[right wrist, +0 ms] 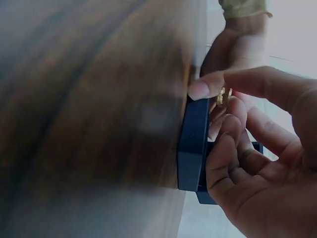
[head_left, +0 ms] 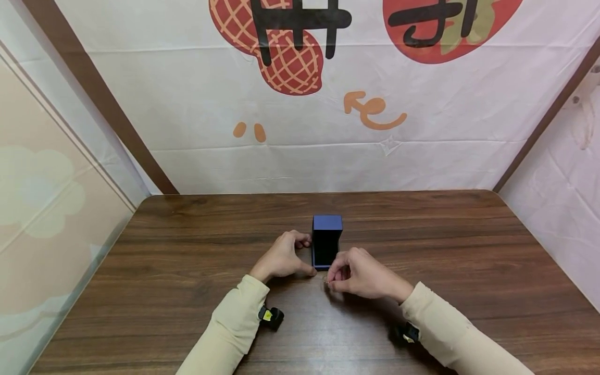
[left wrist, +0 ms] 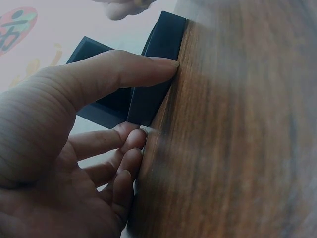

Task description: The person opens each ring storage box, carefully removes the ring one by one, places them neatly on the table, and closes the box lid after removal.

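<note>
A small dark blue jewelry box [head_left: 327,223] stands on the table with its lid raised and its dark inside facing me. My left hand [head_left: 284,256] holds it at the left: the thumb lies along the front of the base, and the fingers bend in by the side, as the left wrist view shows. Just in front of the box, my right hand [head_left: 365,276] pinches a thin gold ring [right wrist: 221,97] between thumb and fingertips. Its other fingers are curled in. The fingers partly hide the ring, and the right hand covers the box's front right corner.
The brown wood-grain table [head_left: 187,229] has rounded far corners. Behind it hangs a white printed cloth [head_left: 300,166], with more cloth along both sides. A small black device [head_left: 272,316] is strapped at the left wrist, another [head_left: 405,332] at the right.
</note>
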A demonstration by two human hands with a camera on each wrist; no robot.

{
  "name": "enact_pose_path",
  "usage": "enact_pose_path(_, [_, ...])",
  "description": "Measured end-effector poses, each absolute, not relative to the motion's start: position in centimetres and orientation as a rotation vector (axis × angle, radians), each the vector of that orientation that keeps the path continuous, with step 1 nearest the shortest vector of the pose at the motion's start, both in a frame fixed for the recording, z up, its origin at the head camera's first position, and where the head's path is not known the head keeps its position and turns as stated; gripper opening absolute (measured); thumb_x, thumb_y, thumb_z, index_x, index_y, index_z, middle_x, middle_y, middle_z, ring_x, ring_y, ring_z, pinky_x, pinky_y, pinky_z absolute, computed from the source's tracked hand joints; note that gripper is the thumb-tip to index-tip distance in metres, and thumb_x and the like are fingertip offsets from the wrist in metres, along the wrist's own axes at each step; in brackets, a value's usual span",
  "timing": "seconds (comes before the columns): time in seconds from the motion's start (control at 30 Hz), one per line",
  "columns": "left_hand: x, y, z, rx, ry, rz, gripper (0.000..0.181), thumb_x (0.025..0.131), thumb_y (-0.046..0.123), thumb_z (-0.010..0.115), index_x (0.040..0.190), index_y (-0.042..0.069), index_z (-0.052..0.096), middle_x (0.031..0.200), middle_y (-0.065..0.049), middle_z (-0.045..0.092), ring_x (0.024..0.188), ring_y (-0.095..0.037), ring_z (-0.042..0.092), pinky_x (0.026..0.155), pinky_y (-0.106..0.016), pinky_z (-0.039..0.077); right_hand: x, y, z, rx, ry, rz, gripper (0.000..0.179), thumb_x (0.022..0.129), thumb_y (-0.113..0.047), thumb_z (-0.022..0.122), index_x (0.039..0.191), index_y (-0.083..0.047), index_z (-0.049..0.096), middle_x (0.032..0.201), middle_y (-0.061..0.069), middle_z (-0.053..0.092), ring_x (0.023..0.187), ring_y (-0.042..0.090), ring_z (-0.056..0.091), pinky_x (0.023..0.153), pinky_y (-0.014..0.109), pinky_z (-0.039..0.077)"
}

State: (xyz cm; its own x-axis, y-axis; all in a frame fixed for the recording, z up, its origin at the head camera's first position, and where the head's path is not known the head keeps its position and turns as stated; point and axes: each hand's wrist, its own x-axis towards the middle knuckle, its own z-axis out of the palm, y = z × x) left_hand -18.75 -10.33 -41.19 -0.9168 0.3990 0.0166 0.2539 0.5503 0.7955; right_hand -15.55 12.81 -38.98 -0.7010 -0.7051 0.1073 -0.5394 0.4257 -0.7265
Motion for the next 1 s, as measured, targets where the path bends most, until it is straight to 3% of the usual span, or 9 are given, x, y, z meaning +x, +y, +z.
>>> enact_pose_path(0.23, [-18.71, -10.30, -41.21, 0.520, 2.612, 1.312, 0.061, 0.064, 0.010, 0.095, 0.117, -0.003, 0.069, 0.107, -0.008, 0.063, 0.104, -0.024, 0.058, 0.094, -0.042, 0.049, -14.85, 12.40, -39.27, -1.152, 2.493, -0.961, 0.017, 0.080, 0.001, 0.075, 0.077, -0.016, 0.075, 0.068, -0.017, 0.057, 0.065, -0.002, 0.054, 0.058, 0.019, 0.048])
enact_pose_path(0.43, [-18.66, -10.23, -41.14, 0.516, 2.611, 1.310, 0.062, 0.064, 0.010, 0.095, 0.118, -0.003, 0.068, 0.107, -0.008, 0.063, 0.103, -0.024, 0.058, 0.094, -0.042, 0.049, -14.78, 12.25, -39.44, -1.174, 2.512, -0.897, 0.018, 0.076, 0.003, 0.076, 0.078, -0.015, 0.077, 0.072, -0.016, 0.059, 0.064, -0.005, 0.055, 0.060, 0.018, 0.048])
enact_pose_path(1.0, [-18.47, -10.24, -41.14, 0.555, 2.626, 1.302, 0.060, 0.063, 0.010, 0.095, 0.115, -0.003, 0.069, 0.106, -0.008, 0.063, 0.102, -0.024, 0.058, 0.093, -0.041, 0.049, -14.65, 12.23, -39.09, -1.108, 2.516, -0.913, 0.012, 0.079, -0.002, 0.080, 0.080, -0.014, 0.078, 0.074, -0.014, 0.061, 0.064, -0.004, 0.056, 0.059, 0.019, 0.049])
